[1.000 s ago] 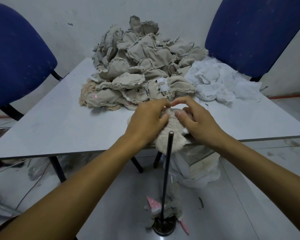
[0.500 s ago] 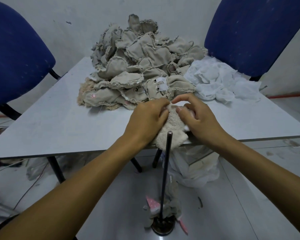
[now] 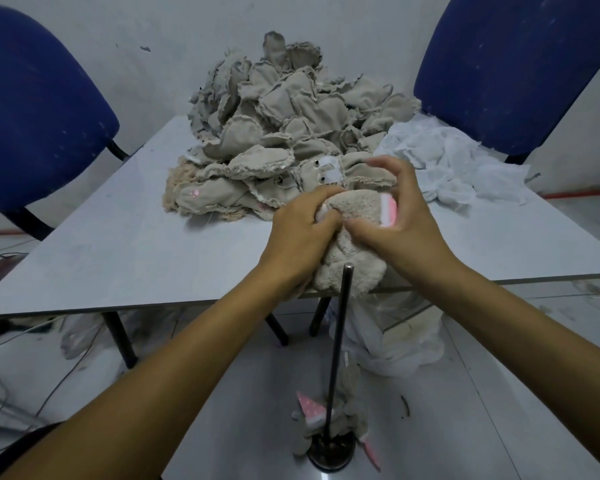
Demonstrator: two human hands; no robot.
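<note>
A beige fuzzy plush piece (image 3: 355,216) with a pink and white patch sits at the front edge of the grey table (image 3: 125,251), partly hanging over it. My left hand (image 3: 300,237) grips its left side, fingers curled into the fabric. My right hand (image 3: 394,216) pinches its right side, thumb pressed into the fuzz and index finger arched above the pink patch. A black metal rod (image 3: 338,351) stands upright on a round base on the floor, its tip just in front of the plush.
A big heap of beige inside-out fabric shells (image 3: 284,133) fills the back of the table, with white stuffing (image 3: 454,164) to its right. Blue chairs (image 3: 32,126) (image 3: 520,64) stand at both far corners. A white bag (image 3: 395,334) lies under the table. Fabric scraps (image 3: 329,420) surround the rod's base.
Both hands have lifted and worked the plush piece upward. A pink and white patch has come into view under my right hand, whose index finger is raised now.
</note>
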